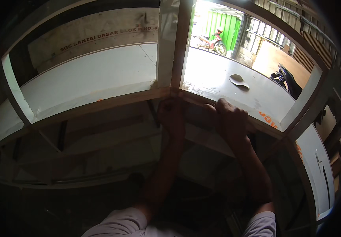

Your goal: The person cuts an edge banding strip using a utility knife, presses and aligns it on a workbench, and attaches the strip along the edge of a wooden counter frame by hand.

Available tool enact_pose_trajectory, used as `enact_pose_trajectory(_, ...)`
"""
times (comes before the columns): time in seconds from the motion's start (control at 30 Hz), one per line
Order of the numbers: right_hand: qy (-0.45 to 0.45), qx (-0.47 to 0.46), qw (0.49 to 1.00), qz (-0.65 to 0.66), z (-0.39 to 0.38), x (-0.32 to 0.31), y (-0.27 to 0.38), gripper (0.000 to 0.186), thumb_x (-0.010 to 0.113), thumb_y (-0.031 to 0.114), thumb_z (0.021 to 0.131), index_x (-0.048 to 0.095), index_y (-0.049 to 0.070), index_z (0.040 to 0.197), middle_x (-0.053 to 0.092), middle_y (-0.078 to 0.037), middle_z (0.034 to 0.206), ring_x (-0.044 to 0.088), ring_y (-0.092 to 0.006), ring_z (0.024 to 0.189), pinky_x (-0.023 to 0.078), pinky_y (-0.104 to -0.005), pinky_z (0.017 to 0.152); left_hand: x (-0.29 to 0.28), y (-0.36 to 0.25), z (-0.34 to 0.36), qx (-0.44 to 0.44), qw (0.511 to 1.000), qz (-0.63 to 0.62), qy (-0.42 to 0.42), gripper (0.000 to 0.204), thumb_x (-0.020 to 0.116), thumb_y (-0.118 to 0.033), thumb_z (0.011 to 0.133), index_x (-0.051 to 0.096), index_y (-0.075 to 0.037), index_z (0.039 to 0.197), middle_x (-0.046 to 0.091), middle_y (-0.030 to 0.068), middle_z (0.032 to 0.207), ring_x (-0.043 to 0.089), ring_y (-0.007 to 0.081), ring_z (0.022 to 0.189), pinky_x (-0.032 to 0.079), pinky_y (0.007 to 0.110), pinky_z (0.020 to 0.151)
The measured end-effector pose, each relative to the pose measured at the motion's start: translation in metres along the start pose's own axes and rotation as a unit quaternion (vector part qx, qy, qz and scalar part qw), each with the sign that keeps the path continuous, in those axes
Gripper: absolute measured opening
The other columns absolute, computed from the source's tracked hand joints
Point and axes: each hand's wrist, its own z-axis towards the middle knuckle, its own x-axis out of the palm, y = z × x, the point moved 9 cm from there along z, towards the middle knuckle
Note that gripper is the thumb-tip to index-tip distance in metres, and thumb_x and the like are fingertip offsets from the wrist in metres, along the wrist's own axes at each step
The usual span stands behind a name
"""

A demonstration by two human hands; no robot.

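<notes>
Both my arms reach up to a wooden frame edge that runs across in front of me. My left hand is at its middle joint, just under the upright post, with the fingers curled; deep shadow hides what is in them. To its right, my right hand is closed in a fist against the same edge, its thumb side toward the left hand. Whatever lies inside that fist is hidden.
White panels lie behind the frame at left and right. On the right panel rests a curved grey piece. Beyond stand a red motorcycle, a green metal wall and a plywood sheet. Shelf-like compartments below are dark.
</notes>
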Motion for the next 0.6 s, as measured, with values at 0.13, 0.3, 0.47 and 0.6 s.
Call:
enact_pose_trajectory(0.13,-0.022,-0.019,1.000,0.010,0.015,0.007,0.026,0.030,0.068,0.037,0.095,0.053,0.011,0.089,0.066,-0.009,0.078,0.070,-0.0301,0.063,0.055,-0.0430,0.055,-0.002,0.004,0.000,-0.037,0.999,0.001,-0.015,0.018,0.083,-0.009,0.086,0.067,-0.001,0.083,0.069,0.0057,0.080,0.064,0.0118,0.073,0.054,0.027,0.066)
enact_pose_trajectory(0.3,-0.052,-0.039,0.997,0.046,0.023,0.013,0.038,0.030,0.071,0.032,0.091,0.050,0.012,0.089,0.065,-0.009,0.078,0.068,-0.0320,0.066,0.054,-0.0431,0.057,-0.001,0.002,-0.001,-0.035,0.998,-0.048,0.012,0.020,0.084,-0.009,0.085,0.066,-0.002,0.079,0.069,0.0044,0.079,0.063,0.0100,0.071,0.053,0.026,0.065)
enact_pose_trajectory(0.47,-0.107,-0.052,0.990,0.080,0.021,0.011,0.036,0.027,0.072,0.029,0.086,0.054,0.010,0.086,0.063,-0.008,0.072,0.066,-0.0282,0.058,0.054,-0.0416,0.055,-0.006,0.007,0.008,-0.037,0.997,-0.046,0.051,0.019,0.083,-0.008,0.085,0.066,-0.003,0.079,0.069,0.0030,0.079,0.062,0.0083,0.072,0.051,0.025,0.064)
enact_pose_trajectory(0.6,-0.095,-0.030,0.992,0.081,0.020,0.017,0.033,0.027,0.075,0.026,0.084,0.052,0.012,0.085,0.061,-0.007,0.070,0.065,-0.0292,0.058,0.052,-0.0424,0.057,-0.010,0.008,0.011,-0.015,0.998,-0.028,0.051,0.016,0.080,-0.006,0.087,0.067,-0.001,0.081,0.070,0.0071,0.082,0.067,0.0132,0.074,0.057,0.029,0.065)
